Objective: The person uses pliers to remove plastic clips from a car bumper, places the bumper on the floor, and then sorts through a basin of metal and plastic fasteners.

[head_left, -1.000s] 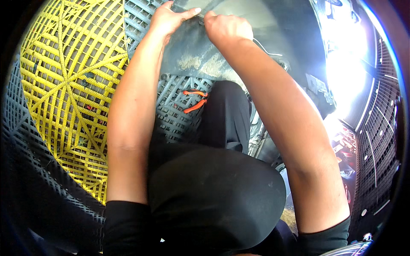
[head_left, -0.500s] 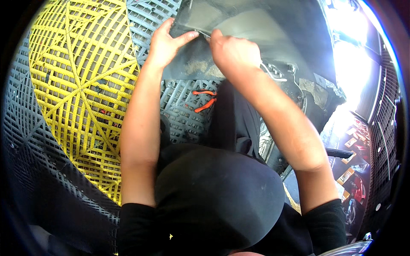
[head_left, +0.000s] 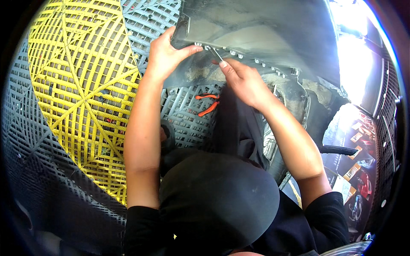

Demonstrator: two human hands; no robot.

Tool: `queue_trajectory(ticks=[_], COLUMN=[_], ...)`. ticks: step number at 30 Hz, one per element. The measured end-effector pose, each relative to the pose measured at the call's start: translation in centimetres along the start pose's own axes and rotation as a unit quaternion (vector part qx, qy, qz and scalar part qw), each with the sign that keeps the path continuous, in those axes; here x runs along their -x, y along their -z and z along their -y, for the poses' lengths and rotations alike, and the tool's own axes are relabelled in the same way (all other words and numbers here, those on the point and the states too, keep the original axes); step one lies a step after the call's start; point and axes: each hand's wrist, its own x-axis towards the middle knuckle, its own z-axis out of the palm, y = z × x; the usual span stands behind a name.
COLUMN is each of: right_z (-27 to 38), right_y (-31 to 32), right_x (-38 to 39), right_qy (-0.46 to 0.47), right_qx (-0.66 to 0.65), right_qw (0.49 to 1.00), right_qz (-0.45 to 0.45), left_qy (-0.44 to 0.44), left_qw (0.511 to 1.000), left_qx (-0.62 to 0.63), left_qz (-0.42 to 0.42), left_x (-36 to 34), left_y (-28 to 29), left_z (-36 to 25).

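My left hand point(head_left: 166, 57) grips the left edge of a large dark panel point(head_left: 252, 27), thumb lying near small pale clips point(head_left: 236, 53) that run in a row along its lower seam. In my right hand point(head_left: 247, 83) is a slim metal tool point(head_left: 216, 54), held between thumb and fingers, its tip at the seam beside those clips, just right of my left thumb. Orange-handled pliers point(head_left: 207, 110) lie on the grey grid mat below the panel, beside my dark-trousered leg.
Yellow grid floor tiles point(head_left: 77, 85) cover the left, bordered by grey ones point(head_left: 149, 17). Dusty dark panel parts point(head_left: 318, 109) continue at the right, with a black bar point(head_left: 339, 149) sticking out, a printed picture board point(head_left: 354, 196) and a dark mesh wall point(head_left: 386, 119) beyond.
The panel's clips have come into clearer view. My right hand has moved down from the seam and turned, showing its thumb along the metal tool. My left hand sits lower in the picture.
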Motion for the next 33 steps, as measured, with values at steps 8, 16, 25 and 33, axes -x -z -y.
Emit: queue_trajectory(ticks=[8, 16, 25, 33], right_z=[0.5, 1.7, 2.3, 2.7], right_y=[-0.7, -0.7, 0.6, 0.2], right_x=[0.3, 0.3, -1.0, -1.0], right_qy=[0.003, -0.161, -0.209, -0.217], right_qx=[-0.046, -0.400, -0.405, -0.420], right_qw=[0.999, 0.890, 0.865, 0.859], right_qz=[0.028, 0.147, 0.211, 0.197], left_qy=[0.016, 0.025, 0.016, 0.005], left_qw=[0.999, 1.000, 1.000, 0.997], left_qx=[0.029, 0.009, 0.009, 0.067], left_qz=[0.023, -0.007, 0.007, 0.034], left_x=[0.7, 1.0, 1.0, 1.1], left_y=[0.3, -0.1, 0.5, 0.6], left_z=[0.0, 0.2, 0.4, 0.4])
